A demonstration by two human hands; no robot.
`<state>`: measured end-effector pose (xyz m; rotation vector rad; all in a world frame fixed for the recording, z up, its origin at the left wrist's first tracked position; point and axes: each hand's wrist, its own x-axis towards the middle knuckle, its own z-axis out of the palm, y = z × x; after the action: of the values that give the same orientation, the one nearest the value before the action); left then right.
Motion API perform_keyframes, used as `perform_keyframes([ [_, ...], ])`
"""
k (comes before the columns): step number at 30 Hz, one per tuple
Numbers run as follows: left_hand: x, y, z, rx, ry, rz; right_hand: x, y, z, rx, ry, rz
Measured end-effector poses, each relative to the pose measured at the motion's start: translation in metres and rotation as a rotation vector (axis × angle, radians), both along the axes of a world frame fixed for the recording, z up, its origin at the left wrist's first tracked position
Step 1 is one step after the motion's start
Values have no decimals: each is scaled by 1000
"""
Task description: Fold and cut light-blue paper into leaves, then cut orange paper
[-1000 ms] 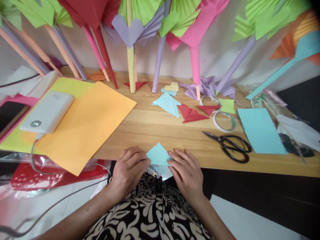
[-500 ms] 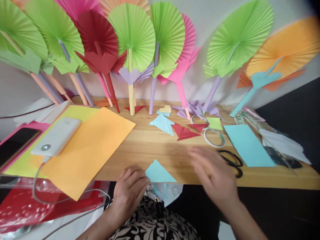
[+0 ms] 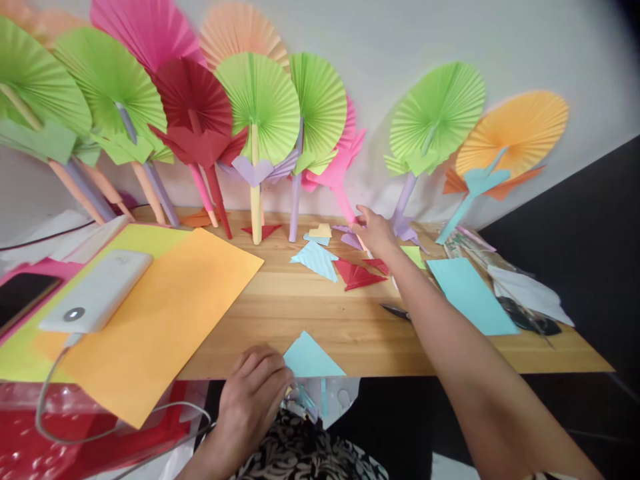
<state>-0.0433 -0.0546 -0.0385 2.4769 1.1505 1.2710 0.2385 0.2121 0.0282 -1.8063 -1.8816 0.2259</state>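
Note:
My right hand (image 3: pixel 376 232) reaches across the table to the pink fan's handle (image 3: pixel 345 202), its fingers apart near the handle's lower end. Whether they touch the handle or the purple folded paper (image 3: pixel 347 235) beside it, I cannot tell. My left hand (image 3: pixel 256 385) rests at the front table edge with fingers bent and pressed together; what is under them is hidden. Beside its fingertips lies a light blue folded paper triangle (image 3: pixel 311 357). Scissors (image 3: pixel 395 311) lie partly beneath my right forearm. Red folded pieces (image 3: pixel 357 275) and a striped blue piece (image 3: pixel 314 259) lie nearby.
Several pleated paper fans, including a green one (image 3: pixel 437 113) and an orange one (image 3: pixel 515 130), lean against the wall. A white power bank (image 3: pixel 100 290) rests on yellow and orange sheets (image 3: pixel 200 287) at left. A blue sheet (image 3: pixel 470 293) lies at right.
My right hand has moved from above the front of the table to the back, near the pink fan. My left hand stays by the blue triangle. The view has shifted.

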Motion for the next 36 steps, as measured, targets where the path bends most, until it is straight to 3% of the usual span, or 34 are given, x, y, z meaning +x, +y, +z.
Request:
perform_keyframes([
  [4,1,1,2,-3,-5,-1,8,10,-9,-10,17,55],
  [8,1,2,5,1,0,6,8,8,-6,-6,-24,99],
  [13,2,1,7,-23,-2,10,-13,0,2,-12,-142,173],
  [19,2,2,7,6,-9,17,-42,-2,-5,-30,-243,250],
  [27,2,3,0,25,3,18,-29,5,5,5,-148,149],
  [32,1,3,2,20,19,16,-20,7,15,38,-64,64],
  [36,0,3,4,38,14,3,-13,8,14,69,-19,13],
])
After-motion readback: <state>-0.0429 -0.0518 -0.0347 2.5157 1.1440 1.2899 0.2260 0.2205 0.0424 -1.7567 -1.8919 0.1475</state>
